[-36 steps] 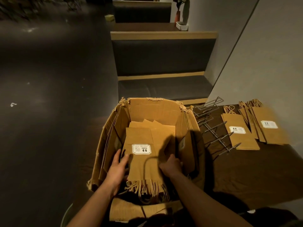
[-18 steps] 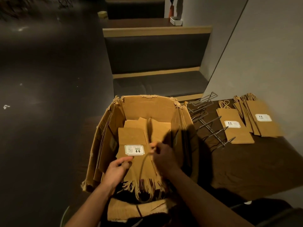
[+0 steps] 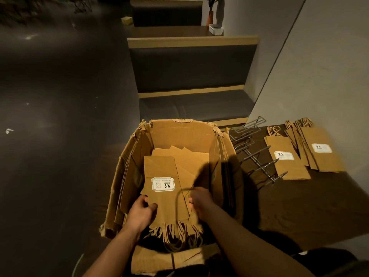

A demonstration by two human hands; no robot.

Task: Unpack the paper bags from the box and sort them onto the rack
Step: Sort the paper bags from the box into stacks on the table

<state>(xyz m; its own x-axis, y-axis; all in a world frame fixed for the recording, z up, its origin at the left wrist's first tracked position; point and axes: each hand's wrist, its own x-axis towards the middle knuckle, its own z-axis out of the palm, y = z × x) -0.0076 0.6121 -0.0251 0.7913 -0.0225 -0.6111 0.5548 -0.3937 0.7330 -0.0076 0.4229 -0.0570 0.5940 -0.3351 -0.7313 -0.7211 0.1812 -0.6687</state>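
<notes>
Bags [image 3: 165, 186] are stacked inside the box [image 3: 179, 132]; the top one is gripped at its sides by the left hand [image 3: 142, 211] and right hand [image 3: 200, 200]. Tangled handles should be freed before lifting toward the rack [image 3: 257, 156] at the counter's far edge.

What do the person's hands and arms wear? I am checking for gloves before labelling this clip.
No gloves show: the left hand and the right hand are bare. Both forearms are uncovered as far as the frame shows, with no sleeve, watch, ring or bracelet visible in the dim light.
</notes>
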